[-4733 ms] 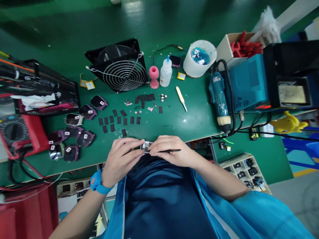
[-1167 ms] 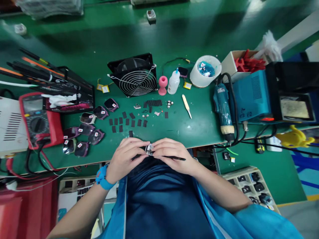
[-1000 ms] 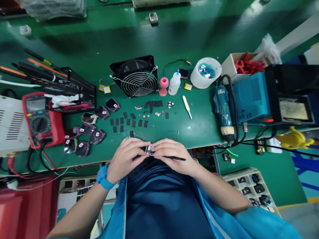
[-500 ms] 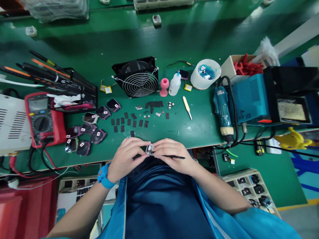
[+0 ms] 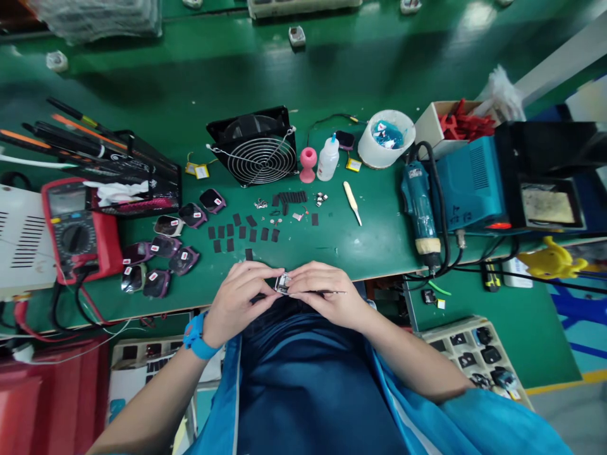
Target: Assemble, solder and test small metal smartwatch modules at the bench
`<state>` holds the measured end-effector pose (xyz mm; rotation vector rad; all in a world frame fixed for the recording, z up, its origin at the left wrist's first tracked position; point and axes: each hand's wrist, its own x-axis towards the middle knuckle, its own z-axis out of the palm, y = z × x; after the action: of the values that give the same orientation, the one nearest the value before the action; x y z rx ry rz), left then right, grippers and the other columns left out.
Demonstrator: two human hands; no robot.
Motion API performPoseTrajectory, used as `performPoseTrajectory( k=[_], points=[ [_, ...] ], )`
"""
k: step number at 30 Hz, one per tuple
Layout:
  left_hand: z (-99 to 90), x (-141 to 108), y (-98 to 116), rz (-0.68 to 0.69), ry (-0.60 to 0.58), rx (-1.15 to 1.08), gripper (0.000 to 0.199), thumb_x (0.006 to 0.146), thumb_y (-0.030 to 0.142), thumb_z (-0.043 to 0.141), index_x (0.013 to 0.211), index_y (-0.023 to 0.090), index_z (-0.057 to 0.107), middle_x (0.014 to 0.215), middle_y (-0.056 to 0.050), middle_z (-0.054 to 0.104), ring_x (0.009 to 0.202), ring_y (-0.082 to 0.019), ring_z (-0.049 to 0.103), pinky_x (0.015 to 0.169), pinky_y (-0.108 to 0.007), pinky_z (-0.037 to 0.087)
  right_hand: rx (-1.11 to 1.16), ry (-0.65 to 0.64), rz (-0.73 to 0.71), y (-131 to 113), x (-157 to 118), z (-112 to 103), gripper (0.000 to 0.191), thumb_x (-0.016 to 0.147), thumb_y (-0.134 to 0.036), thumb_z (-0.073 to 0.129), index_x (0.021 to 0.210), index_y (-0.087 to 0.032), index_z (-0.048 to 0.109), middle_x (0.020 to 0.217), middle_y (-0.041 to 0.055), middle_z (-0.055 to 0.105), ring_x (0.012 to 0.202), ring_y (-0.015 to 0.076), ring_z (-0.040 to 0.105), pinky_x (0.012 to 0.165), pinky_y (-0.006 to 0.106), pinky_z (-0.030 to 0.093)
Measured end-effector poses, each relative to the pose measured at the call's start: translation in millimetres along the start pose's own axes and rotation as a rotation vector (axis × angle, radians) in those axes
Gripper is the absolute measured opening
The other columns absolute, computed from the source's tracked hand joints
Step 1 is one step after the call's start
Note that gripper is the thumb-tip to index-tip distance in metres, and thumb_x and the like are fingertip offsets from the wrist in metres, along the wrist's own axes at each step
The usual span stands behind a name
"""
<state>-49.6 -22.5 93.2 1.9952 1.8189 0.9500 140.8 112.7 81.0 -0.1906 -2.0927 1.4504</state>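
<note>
My left hand [image 5: 244, 292] pinches a small open smartwatch case [image 5: 283, 284], silvery with pale parts inside, just in front of the table's edge. Its far side is touched by the fingertips of my right hand [image 5: 327, 292], which is closed around a thin black tool [image 5: 336, 292]. That tool's back end sticks out to the right; its tip is hidden by the fingers. Beyond my hands, small black rectangular pads [image 5: 241, 232] lie in loose rows, with tiny metal parts [image 5: 321, 199] near them. Several smartwatches [image 5: 184, 260] with stickers are grouped to the left.
A black fan [image 5: 263, 158], pink holder [image 5: 308, 165], white bottle [image 5: 328, 158] and white tub [image 5: 374, 150] stand behind. A cream-handled tool [image 5: 352, 203] lies right of centre. An electric screwdriver [image 5: 420, 208] and teal soldering station [image 5: 469, 186] are at right, a red multimeter [image 5: 80, 230] at left.
The black tool in my right hand has turned, so its protruding end looks thinner and sits slightly higher. Both hands stay at the watch case. The whole view has shifted slightly.
</note>
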Motion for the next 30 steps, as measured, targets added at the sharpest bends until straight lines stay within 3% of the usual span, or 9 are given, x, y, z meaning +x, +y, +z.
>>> performPoseTrajectory(
  k=[8, 15, 19, 22, 26, 30],
  points=[
    [0.1, 1, 0, -0.002, 0.003, 0.005, 0.013, 0.096, 0.022, 0.069, 0.083, 0.023, 0.066, 0.11, -0.002, 0.079, 0.099, -0.02, 0.069, 0.085, -0.037, 0.049, -0.011, -0.068, 0.001, -2, 0, -4, 0.01, 0.098, -0.018, 0.067, 0.095, -0.019, 0.077, 0.096, 0.0066, 0.082, 0.106, 0.0202, 0.075, 0.097, 0.037, 0.06],
    [0.2, 1, 3, -0.028, 0.001, -0.007, 0.013, 0.095, 0.022, 0.07, 0.083, 0.023, 0.064, 0.111, -0.003, 0.079, 0.1, -0.02, 0.068, 0.086, -0.038, 0.049, 0.259, 0.104, 0.195, 1, 3, -19, 0.014, 0.099, -0.031, 0.067, 0.095, -0.019, 0.074, 0.095, 0.0078, 0.079, 0.092, 0.0203, 0.075, 0.085, 0.036, 0.062],
    [1.4, -1, 6, -0.048, 0.028, 0.004, 0.009, 0.094, 0.019, 0.07, 0.09, 0.022, 0.062, 0.111, -0.004, 0.078, 0.1, -0.019, 0.068, 0.088, -0.036, 0.05, -0.065, 0.097, 0.294, -3, 3, -42, 0.041, 0.108, -0.045, 0.046, 0.081, -0.019, 0.063, 0.074, 0.0025, 0.067, 0.068, 0.0149, 0.064, 0.064, 0.027, 0.051],
    [3.7, -4, 8, -0.052, 0.059, 0.022, 0.011, 0.094, 0.015, 0.067, 0.1, 0.022, 0.062, 0.114, -0.005, 0.077, 0.103, -0.019, 0.069, 0.089, -0.036, 0.051, -0.486, -0.029, 0.215, -5, 4, -56, 0.051, 0.111, -0.045, 0.032, 0.069, -0.022, 0.048, 0.062, -0.0003, 0.053, 0.057, 0.0146, 0.051, 0.058, 0.029, 0.039],
    [5.5, -10, 14, -0.039, 0.103, 0.043, 0.017, 0.095, 0.019, 0.067, 0.111, 0.021, 0.063, 0.121, -0.009, 0.074, 0.109, -0.021, 0.068, 0.094, -0.039, 0.053, -0.973, -0.129, 0.075, -3, 9, -69, 0.052, 0.11, -0.051, 0.033, 0.069, -0.023, 0.048, 0.065, 0.0032, 0.055, 0.063, 0.0201, 0.052, 0.062, 0.034, 0.037],
    [-16.5, -13, 5, -0.111, 0.154, 0.127, 0.015, 0.099, 0.026, 0.063, 0.113, 0.021, 0.065, 0.123, -0.01, 0.072, 0.114, -0.022, 0.066, 0.098, -0.04, 0.056, -0.949, -0.004, -0.002, -19, 4, -92, 0.044, 0.107, -0.053, 0.042, 0.077, -0.022, 0.054, 0.075, 0.0054, 0.059, 0.072, 0.0215, 0.057, 0.066, 0.035, 0.045]
  ],
)
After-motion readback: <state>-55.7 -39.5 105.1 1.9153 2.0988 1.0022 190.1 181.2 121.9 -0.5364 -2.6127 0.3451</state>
